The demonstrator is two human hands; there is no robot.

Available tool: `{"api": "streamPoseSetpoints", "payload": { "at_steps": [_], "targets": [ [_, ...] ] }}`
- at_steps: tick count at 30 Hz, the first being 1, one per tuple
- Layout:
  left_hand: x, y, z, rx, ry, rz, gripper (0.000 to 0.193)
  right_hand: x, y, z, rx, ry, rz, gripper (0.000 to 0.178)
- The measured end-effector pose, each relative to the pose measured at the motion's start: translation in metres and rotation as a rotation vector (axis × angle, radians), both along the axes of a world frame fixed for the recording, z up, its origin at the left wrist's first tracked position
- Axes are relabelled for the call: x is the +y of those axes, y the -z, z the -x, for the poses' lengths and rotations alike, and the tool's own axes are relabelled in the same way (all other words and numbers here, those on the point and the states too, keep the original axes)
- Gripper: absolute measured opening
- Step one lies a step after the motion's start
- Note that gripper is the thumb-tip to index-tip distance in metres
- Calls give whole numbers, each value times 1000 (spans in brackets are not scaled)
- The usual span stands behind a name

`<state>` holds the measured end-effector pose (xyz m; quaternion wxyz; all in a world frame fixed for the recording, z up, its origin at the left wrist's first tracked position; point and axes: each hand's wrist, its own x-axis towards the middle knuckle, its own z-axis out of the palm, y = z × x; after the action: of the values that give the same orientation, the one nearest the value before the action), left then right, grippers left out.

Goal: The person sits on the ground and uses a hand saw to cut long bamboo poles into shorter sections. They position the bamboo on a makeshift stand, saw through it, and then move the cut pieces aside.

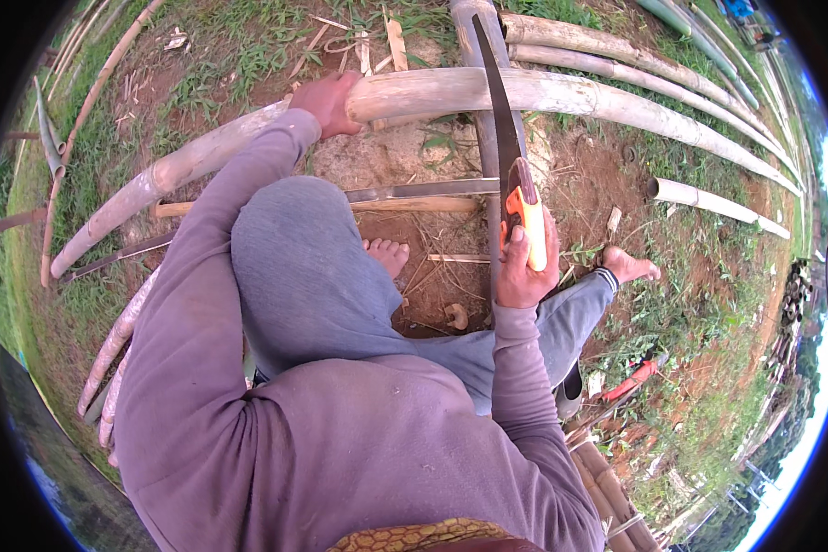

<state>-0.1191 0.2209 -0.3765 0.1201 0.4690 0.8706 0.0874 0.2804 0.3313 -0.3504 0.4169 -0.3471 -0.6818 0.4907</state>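
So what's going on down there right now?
A seated person's left hand is wrapped over a long, thick, pale bamboo pole. The right hand grips the orange and cream handle of a handsaw with a long, dark, curved blade. The blade points away from the person and lies across the view of the pole; whether its teeth touch the bamboo can't be made out. A grey pole runs crosswise beneath.

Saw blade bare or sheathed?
Bare: the dark blade shows uncovered from the orange handle in the right grip to its tip, passing across the bamboo pole in view.
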Motion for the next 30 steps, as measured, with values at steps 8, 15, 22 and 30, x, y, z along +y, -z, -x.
{"api": "streamPoseSetpoints", "payload": {
  "at_steps": [8, 15, 22, 30],
  "targets": [
    [2, 1, 3, -30, -13, 49, 92, -5, -5, -3, -31, 20, -95, 46],
    [3, -1, 3, -27, -5, 51, 91, -3, -10, 7, -35, 24, -96, 47],
    [3, 2, 6, -34, -16, 61, 91, -2, -21, 9, -59, 8, 28, 48],
    [2, 3, 6, -33, -2, 44, 91, 5, -11, 5, -50, -18, -78, 47]
  ]
}}
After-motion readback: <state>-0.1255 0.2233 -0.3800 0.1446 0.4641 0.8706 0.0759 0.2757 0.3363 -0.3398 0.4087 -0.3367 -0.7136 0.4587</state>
